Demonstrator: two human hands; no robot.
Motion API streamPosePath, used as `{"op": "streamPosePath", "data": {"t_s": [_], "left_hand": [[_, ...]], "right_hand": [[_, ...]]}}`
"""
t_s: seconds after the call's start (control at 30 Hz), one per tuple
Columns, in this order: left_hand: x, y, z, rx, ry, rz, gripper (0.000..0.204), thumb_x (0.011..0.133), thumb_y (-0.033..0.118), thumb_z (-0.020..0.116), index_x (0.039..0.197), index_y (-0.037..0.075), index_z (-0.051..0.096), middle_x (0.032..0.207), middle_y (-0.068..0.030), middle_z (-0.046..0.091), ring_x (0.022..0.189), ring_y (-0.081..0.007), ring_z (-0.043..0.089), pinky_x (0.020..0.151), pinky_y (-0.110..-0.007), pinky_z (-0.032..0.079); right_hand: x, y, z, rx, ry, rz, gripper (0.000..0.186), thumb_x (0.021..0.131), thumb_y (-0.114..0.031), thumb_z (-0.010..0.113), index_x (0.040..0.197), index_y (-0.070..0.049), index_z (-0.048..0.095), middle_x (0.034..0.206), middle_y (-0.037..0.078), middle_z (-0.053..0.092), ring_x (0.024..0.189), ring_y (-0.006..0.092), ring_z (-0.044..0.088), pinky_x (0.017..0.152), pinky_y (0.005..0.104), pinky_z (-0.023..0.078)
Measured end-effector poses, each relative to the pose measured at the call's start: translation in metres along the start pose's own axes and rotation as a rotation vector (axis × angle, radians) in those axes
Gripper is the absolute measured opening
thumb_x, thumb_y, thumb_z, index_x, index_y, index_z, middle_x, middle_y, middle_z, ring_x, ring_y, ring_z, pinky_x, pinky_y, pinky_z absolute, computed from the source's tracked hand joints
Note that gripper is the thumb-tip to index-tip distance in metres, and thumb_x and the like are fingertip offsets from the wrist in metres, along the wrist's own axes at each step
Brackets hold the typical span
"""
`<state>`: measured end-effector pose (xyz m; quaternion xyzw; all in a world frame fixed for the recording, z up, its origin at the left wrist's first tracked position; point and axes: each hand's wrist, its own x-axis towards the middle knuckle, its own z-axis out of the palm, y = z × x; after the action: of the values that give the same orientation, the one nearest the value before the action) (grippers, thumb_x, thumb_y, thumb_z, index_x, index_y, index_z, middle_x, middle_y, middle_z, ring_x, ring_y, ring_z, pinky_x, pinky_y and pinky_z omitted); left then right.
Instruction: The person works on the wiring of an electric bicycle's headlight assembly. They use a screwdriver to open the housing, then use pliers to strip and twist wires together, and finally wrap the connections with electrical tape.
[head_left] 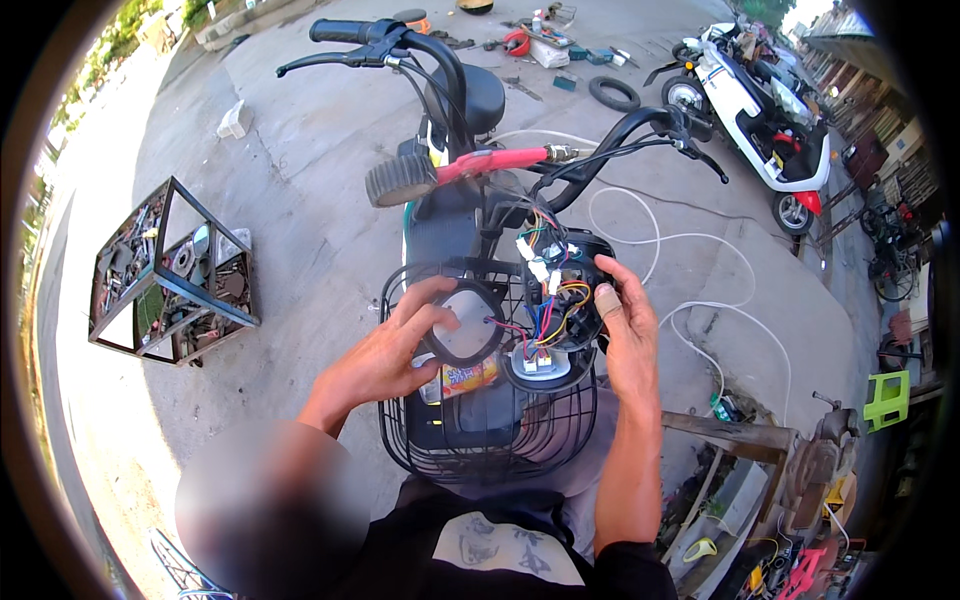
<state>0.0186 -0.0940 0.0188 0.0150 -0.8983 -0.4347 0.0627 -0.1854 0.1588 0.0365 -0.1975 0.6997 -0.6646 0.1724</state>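
Observation:
My left hand [392, 340] curls around a round lamp [466, 328] with a pale face and dark rim, fingers over its left side and thumb at the lower edge. Red and blue wires run right from the lamp. Gripped at its right edge by my right hand [628, 325] is a black instrument housing [577, 262], its open back full of coloured wires and white connectors. My right thumb wears a tan bandage. Just below hangs a second rounded piece [541, 372], pale inside, with plugs in it. All are above the black wire basket [400, 445] of an electric scooter.
A colourful packet [470, 376] lies in the basket. Beyond are the handlebar [460, 75] and a red air-line tool [495, 161] with a white hose [735, 240]. A metal-framed parts box [165, 280] stands left, a white scooter [765, 120] far right, a wooden bench [730, 430] near right.

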Motion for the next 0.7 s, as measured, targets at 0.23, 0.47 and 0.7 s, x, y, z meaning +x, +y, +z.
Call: {"op": "streamPosePath", "data": {"t_s": [0.23,0.47,0.7], "left_hand": [[-0.001,0.01,0.0,0.139,-0.017,0.016,0.062,0.078,0.006,0.087,0.131,0.013,0.055,0.172,-0.0201,0.035,0.159,-0.0479,0.041,0.122,-0.053,0.05],[0.002,0.013,0.004,0.161,-0.025,0.044,0.063,0.08,0.012,0.091,0.131,0.012,0.055,0.172,-0.0214,0.035,0.155,-0.0494,0.046,0.12,-0.052,0.05],[0.01,0.032,-0.016,0.302,0.076,0.102,0.062,0.087,0.014,0.089,0.14,0.01,0.058,0.17,-0.0177,0.043,0.155,-0.0446,0.047,0.123,-0.052,0.047]], "right_hand": [[-0.002,-0.001,0.0,-0.058,0.039,-0.044,0.047,0.103,0.0,0.068,0.149,-0.008,0.068,0.127,0.008,0.071,0.113,0.0155,0.063,0.103,0.0327,0.052],[0.003,-0.002,0.0,-0.157,0.036,-0.161,0.055,0.099,0.01,0.061,0.151,-0.008,0.066,0.134,0.007,0.071,0.114,0.0167,0.065,0.1,0.0316,0.054],[0.003,0.0,-0.001,-0.292,0.03,-0.118,0.056,0.099,0.01,0.058,0.15,-0.012,0.067,0.146,0.015,0.07,0.132,0.0275,0.069,0.108,0.038,0.053]]}}
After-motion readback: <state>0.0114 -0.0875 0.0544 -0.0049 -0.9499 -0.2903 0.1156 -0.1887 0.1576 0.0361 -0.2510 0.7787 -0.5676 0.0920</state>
